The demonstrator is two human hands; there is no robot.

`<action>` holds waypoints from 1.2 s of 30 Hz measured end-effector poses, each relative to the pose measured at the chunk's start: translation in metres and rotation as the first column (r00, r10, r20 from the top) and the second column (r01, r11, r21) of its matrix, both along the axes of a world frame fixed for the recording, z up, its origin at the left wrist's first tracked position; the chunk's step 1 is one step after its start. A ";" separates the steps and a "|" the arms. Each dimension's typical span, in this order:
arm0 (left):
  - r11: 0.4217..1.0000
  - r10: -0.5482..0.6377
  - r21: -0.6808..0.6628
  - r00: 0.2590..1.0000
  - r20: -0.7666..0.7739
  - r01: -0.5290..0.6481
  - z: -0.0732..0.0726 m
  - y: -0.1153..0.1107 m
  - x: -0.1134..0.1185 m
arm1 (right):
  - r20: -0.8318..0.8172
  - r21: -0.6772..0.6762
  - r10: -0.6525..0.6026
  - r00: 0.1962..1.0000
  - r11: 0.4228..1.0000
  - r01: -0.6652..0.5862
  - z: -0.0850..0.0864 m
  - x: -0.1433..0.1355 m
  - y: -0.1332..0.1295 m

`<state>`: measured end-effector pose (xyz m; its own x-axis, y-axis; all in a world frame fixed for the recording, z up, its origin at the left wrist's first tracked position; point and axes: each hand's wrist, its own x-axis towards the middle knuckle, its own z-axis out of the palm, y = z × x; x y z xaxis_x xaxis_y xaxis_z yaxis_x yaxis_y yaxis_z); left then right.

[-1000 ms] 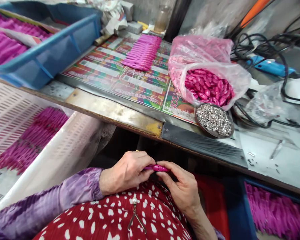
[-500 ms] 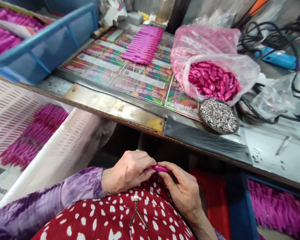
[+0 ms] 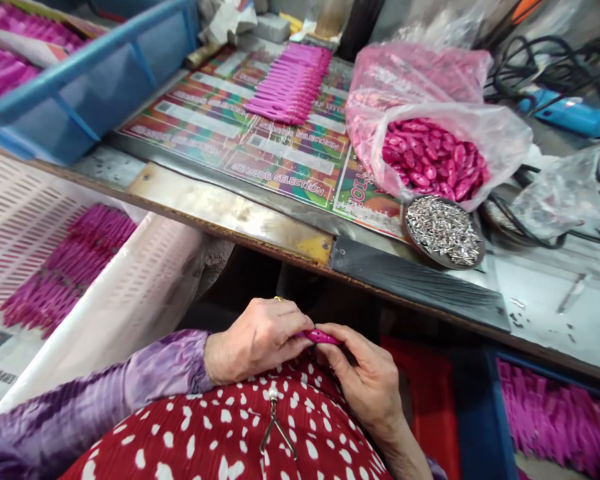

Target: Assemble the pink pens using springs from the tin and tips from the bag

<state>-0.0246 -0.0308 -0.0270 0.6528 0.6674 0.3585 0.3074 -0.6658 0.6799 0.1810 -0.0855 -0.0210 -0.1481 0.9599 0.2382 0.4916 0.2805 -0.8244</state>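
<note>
A small glossy magenta piece [image 3: 320, 336] with little holes is held between my two hands in front of the red spotted apron. My left hand [image 3: 260, 339] pinches its left end, and the fingers cover part of it. The right end sits between the thumb and index finger of my right hand [image 3: 367, 373]. Beyond the hands, a row of magenta pieces [image 3: 290, 83] lies on the printed sheet [image 3: 190, 123]. To its right, a plastic bag [image 3: 370, 127] holds magenta parts [image 3: 430, 157], and a round dish of small metal pins [image 3: 443, 230] stands just in front.
A blue crate [image 3: 105, 73] stands at the back left; a white basket [image 3: 35, 193] with magenta pieces is below. The table edge [image 3: 250, 243] crosses beyond my hands. Black cables [image 3: 550, 60] tangle at the back right. Another blue bin [image 3: 503, 407] is at the lower right.
The view has shifted slightly, so the table's things appear a little further right. Both hands keep the same hold on the magenta piece.
</note>
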 end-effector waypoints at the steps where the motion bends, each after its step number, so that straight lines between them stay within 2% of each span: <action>1: 1.000 0.003 0.004 1.000 -0.002 -0.003 0.000 0.000 0.000 | 0.000 0.003 -0.003 1.000 1.000 0.003 0.000 0.000 0.000; 7: 0.999 0.025 0.037 1.000 0.010 -0.026 0.003 0.001 0.003 | 0.027 0.055 -0.005 1.000 0.998 0.004 0.002 -0.004 0.002; 11: 0.995 0.043 0.087 0.999 0.026 -0.046 0.012 0.011 0.008 | 0.123 0.196 -0.041 0.992 0.980 0.016 0.020 0.008 0.014; 13: 0.987 0.067 0.140 0.997 0.047 -0.073 0.015 0.018 0.011 | 0.186 0.260 -0.105 0.977 0.964 0.055 0.035 0.020 0.023; 15: 0.978 0.083 0.184 0.994 0.074 -0.095 0.017 0.025 0.014 | 0.255 0.341 -0.227 0.940 0.931 0.132 0.049 0.036 0.033; 18: 0.973 0.083 0.207 0.993 0.087 -0.100 0.020 0.034 0.016 | 0.342 0.496 -0.423 0.839 0.840 0.221 0.059 0.060 0.050; 21: 0.974 0.090 0.199 0.992 0.091 -0.107 0.021 0.038 0.016 | 0.417 0.586 -0.503 0.757 0.786 0.198 0.055 0.077 0.067; 28: 0.972 0.136 0.178 0.985 0.106 -0.153 0.019 0.042 0.013 | 0.545 0.616 -0.539 0.642 0.777 0.129 0.042 0.086 0.088; 32: 0.969 0.154 0.179 0.982 0.105 -0.171 0.019 0.043 0.013 | 0.573 0.629 -0.552 0.606 0.770 0.106 0.040 0.084 0.090; 36: 0.968 0.154 0.185 0.983 0.100 -0.171 0.019 0.043 0.014 | 0.567 0.632 -0.552 0.611 0.767 0.107 0.039 0.083 0.090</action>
<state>-0.0105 0.0121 -0.0081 0.5034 0.6751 0.5392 0.3695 -0.7323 0.5720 0.2637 0.0045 0.0181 -0.1745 0.7408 0.6487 0.9770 0.2123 0.0204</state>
